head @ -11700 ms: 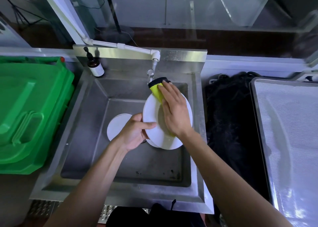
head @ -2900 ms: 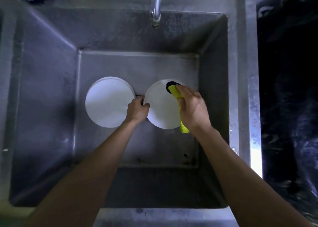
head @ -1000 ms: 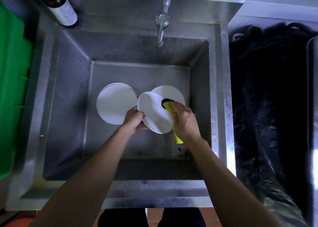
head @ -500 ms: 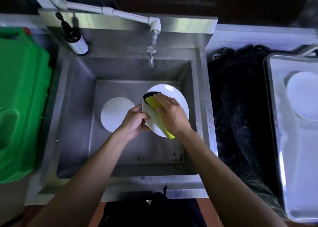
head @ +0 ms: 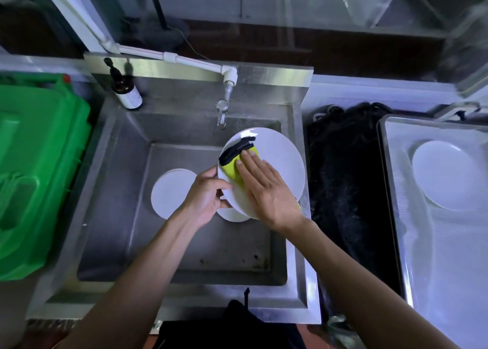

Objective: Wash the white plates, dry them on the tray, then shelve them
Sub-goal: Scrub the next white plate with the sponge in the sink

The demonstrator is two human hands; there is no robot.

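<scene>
Steel sink, deep and square, filling the middle of the view. Green plastic bin close against its left side. Metal tray off to the right, lined with a pale mesh sheet, one white plate lying flat on it. Black crumpled bag in the gap between sink and tray.

White pipe running along the splashback to a tap hanging over the basin, spout just above the held plate's upper rim.

Held plate, white, tilted above the right half of the basin, lower edge over another white plate that peeks out beneath it. A further stack of plates, white, flat on the sink floor to the left, apart from the held one.

Left hand: grip clenched on the held plate's left rim, thumb on top, fingers curled beneath. Right hand: grip released, fingers straight and flat, pressing a yellow sponge with a black scouring edge against the plate's face.

Brown pump bottle at the sink's back left corner, leaning, with a white label; writing too small to read.
</scene>
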